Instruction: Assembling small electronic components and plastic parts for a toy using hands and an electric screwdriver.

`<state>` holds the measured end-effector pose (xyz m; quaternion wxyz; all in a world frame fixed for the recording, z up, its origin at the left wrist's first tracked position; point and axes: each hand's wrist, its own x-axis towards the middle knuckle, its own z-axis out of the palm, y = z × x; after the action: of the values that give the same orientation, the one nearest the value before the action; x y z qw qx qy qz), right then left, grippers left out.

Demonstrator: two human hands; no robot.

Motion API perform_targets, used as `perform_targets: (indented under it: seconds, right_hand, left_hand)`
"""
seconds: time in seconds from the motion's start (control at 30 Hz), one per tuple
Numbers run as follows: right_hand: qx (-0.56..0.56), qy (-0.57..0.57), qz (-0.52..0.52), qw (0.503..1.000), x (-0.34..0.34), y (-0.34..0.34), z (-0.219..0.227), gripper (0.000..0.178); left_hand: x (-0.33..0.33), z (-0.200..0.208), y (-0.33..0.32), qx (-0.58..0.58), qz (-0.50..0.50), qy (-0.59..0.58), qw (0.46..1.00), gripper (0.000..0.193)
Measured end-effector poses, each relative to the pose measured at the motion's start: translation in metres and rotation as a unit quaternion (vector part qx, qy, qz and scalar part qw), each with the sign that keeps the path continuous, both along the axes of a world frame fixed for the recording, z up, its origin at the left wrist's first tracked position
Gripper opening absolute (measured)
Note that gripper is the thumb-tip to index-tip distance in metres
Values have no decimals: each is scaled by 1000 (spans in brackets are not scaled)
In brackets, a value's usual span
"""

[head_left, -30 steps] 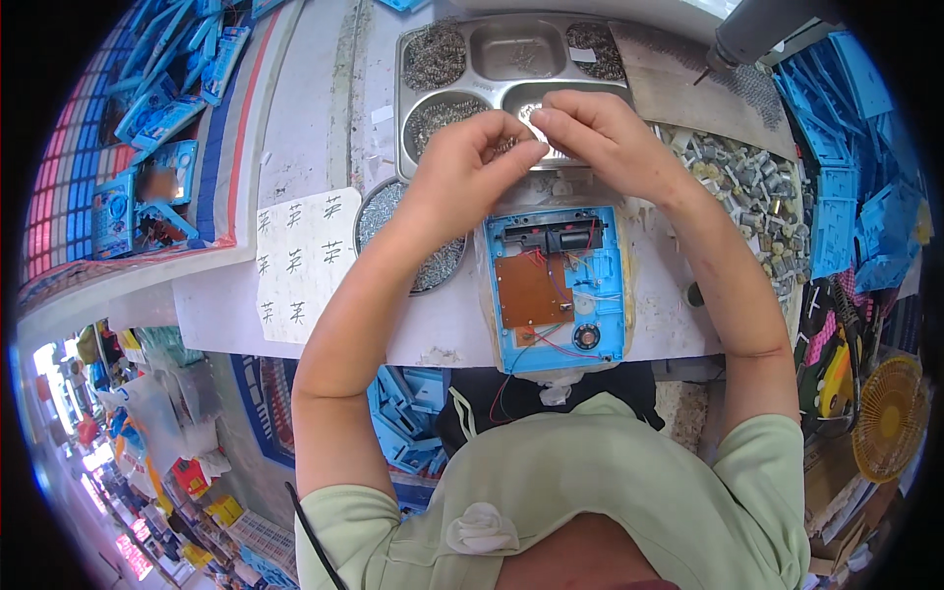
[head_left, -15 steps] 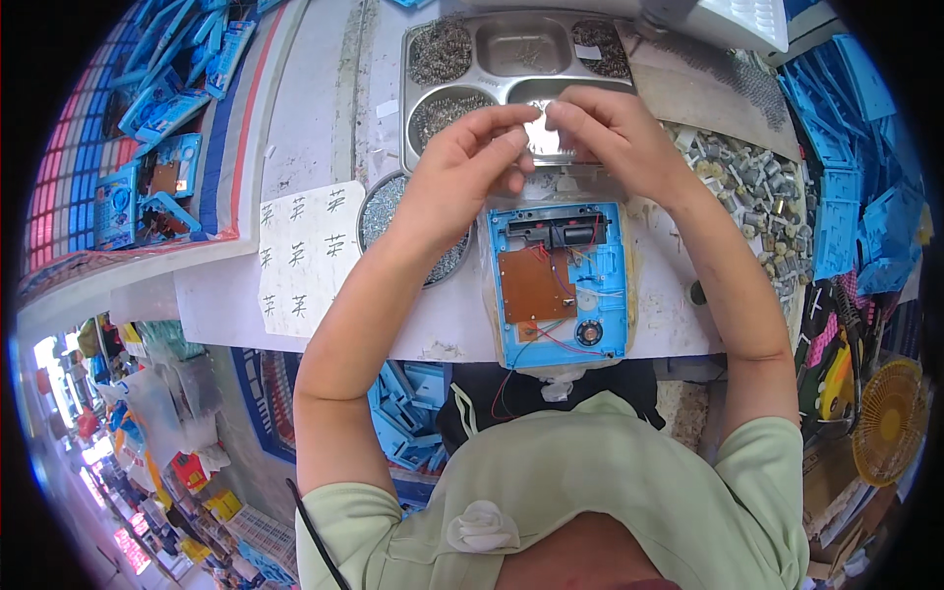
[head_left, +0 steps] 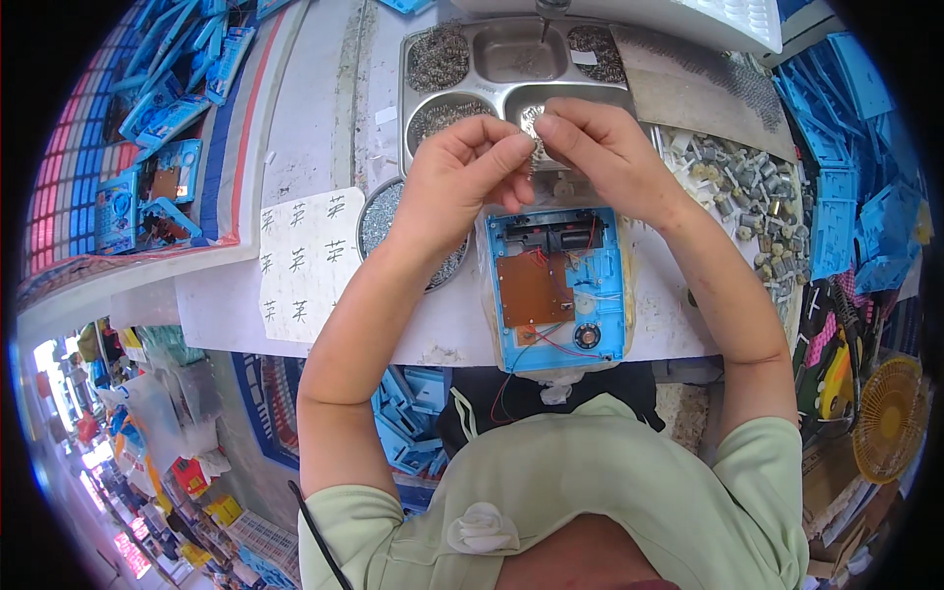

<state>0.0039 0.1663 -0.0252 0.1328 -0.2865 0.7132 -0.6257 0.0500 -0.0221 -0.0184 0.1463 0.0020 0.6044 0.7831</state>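
My left hand (head_left: 457, 182) and my right hand (head_left: 612, 162) meet over the near edge of a metal compartment tray (head_left: 568, 96). Thumb and forefinger of each are pinched together, fingertips almost touching; whatever is between them is too small to make out. Small coiled metal pieces (head_left: 438, 61), looking like springs, fill several of the compartments. Just below my hands lies an opened blue plastic housing (head_left: 617, 295). Inside it are a brown circuit board (head_left: 531, 290), a black cylindrical part (head_left: 572, 239), a small round speaker (head_left: 587, 337) and thin loose wires.
A round dish of screws (head_left: 379, 218) and a marked paper sheet (head_left: 310, 270) lie left. Small motors (head_left: 752, 187) are heaped right, near blue plastic parts (head_left: 836, 221). A metal tool tip (head_left: 549, 12) hangs above the tray. More blue parts (head_left: 413, 413) sit below the table edge.
My right hand has come slightly lower, and both hands still pinch close together. A dark tool shape at the top right has gone; a metal tool tip now shows over the tray.
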Motion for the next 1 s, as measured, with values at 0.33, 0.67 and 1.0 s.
perform_targets:
  seconds: [0.33, 0.67, 1.0]
  right_hand:
    - [37, 115, 46, 992, -2, 14, 11, 19]
    - [51, 112, 17, 992, -2, 22, 12, 18]
    - [47, 66, 46, 996, -3, 13, 5, 29]
  left_hand:
    - [0, -7, -7, 270, -109, -186, 939, 29]
    - [4, 3, 7, -115, -55, 69, 989, 21]
    - [4, 7, 8, -12, -94, -1, 995, 24]
